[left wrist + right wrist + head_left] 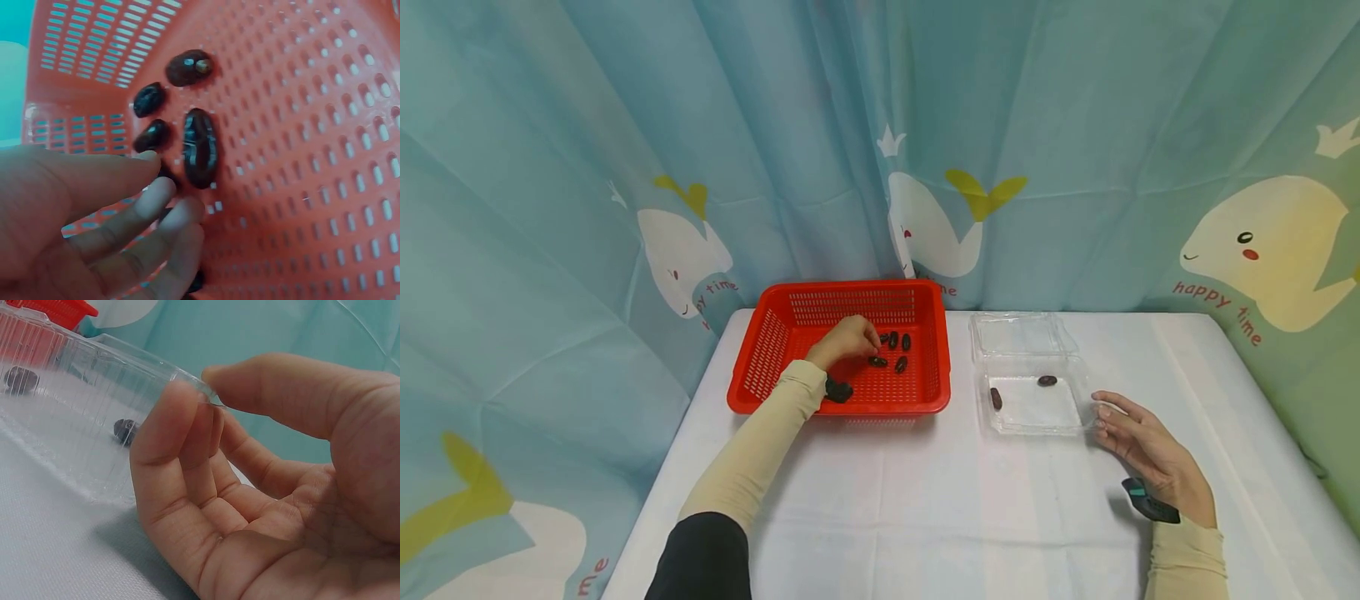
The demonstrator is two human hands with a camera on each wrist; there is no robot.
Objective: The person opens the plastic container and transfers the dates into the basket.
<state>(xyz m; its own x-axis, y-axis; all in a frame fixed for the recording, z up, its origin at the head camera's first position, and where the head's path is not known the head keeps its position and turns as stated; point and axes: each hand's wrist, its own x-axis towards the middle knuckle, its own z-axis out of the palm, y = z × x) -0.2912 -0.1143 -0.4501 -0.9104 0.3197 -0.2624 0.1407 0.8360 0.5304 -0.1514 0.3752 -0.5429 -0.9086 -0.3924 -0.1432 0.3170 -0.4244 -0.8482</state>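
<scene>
Inside the red plastic basket [842,408], my left hand [848,340] reaches down among several dark brown dates [200,149]. In the left wrist view its thumb and forefinger tips stand apart at either side of one date [167,175], partly hidden; contact is unclear. My right hand [250,481] pinches the rim of a clear plastic clamshell box [1037,432] between thumb and fingers, at the box's right side. The box stands with its lid [1017,335] folded back. Two dates lie in it, one at the left [996,398] and one farther back [1047,380].
A white cloth covers the table [925,517]. The basket stands at the back left, the box to its right with a gap between. A blue curtain [805,100] with whale prints hangs directly behind the table and along its sides.
</scene>
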